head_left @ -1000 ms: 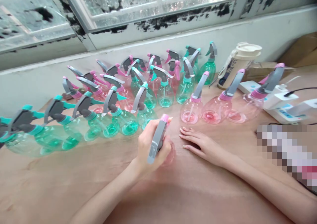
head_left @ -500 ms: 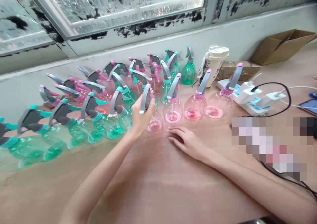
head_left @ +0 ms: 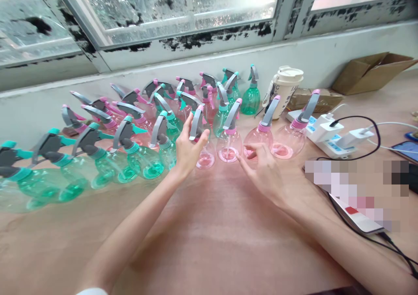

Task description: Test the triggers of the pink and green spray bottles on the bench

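Observation:
My left hand [head_left: 188, 149] is beside a pink spray bottle [head_left: 205, 159] with a grey trigger head, thumb and fingers spread apart around the head; whether they touch it I cannot tell. My right hand [head_left: 265, 175] is raised in front of another pink spray bottle [head_left: 260, 139] and partly covers it. Its fingers are bent but apart, and nothing shows between them. Between the hands stands a clear pink-collared spray bottle [head_left: 229, 146]. A further pink spray bottle [head_left: 289, 142] ends the row at the right. Green spray bottles [head_left: 150, 166] continue the row to the left.
Several more pink and green spray bottles [head_left: 251, 98] stand behind, along the wall. At the right are a lidded cup [head_left: 285, 88], an opened cardboard box [head_left: 369, 75], a power strip [head_left: 338, 147] with chargers and cables, and a phone [head_left: 408, 150]. A window is above.
My left hand has loosened from the pink bottle's head and its fingers have spread. My right hand has lifted and shifted right, toward the pink bottles. The view has tilted slightly.

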`<state>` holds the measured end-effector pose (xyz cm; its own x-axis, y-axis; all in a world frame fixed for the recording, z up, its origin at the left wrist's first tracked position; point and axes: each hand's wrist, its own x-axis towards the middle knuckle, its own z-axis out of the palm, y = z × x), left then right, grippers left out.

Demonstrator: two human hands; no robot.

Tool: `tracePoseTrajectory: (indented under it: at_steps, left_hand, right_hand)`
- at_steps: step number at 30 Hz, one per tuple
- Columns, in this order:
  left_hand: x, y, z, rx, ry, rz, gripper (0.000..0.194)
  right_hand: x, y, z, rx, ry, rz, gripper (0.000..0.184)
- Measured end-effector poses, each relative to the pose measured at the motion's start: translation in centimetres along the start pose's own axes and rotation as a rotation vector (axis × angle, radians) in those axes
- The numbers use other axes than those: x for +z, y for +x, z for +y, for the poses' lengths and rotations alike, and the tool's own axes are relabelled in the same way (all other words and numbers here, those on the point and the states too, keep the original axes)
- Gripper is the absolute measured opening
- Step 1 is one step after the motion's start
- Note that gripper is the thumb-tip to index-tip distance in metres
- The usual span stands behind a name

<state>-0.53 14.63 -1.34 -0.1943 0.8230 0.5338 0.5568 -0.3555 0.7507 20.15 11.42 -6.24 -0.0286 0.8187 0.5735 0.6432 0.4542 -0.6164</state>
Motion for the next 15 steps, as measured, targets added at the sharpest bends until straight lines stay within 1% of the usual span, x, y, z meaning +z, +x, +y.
tracePoseTrajectory:
  at_steps: [2, 4, 7, 10, 12, 15]
  left_hand:
    - [-1.0, -1.2, 0.4, -0.001, -0.007, -0.024, 0.066]
    - [-2.3, -2.7, 0.8, -0.013, -0.031, -0.059, 0.066]
    - [-4.7, -5.2, 1.3, -0.072, -0.055, -0.106, 0.063]
    - [-7.1, -7.4, 1.7, -0.135, -0.05, -0.115, 0.053]
    - [-8.4, -8.8, 1.9, -0.161, -0.032, -0.144, 0.044]
    - [-9.8, -10.8, 2.4, -0.186, 0.0, -0.242, 0.03]
  right_hand:
    - [-0.3, 0.8, -0.4, 0.038, -0.022, 0.019, 0.038]
    - [-0.4, 1.5, -0.7, 0.085, -0.03, 0.001, 0.051]
    - [0.1, 2.6, -1.2, 0.108, -0.041, -0.049, 0.065]
    - [1.2, 3.6, -1.8, 0.157, -0.085, -0.109, 0.077]
    - [1.9, 4.0, -2.0, 0.188, -0.106, -0.142, 0.082]
    - [2.4, 4.2, -2.3, 0.19, -0.125, -0.15, 0.077]
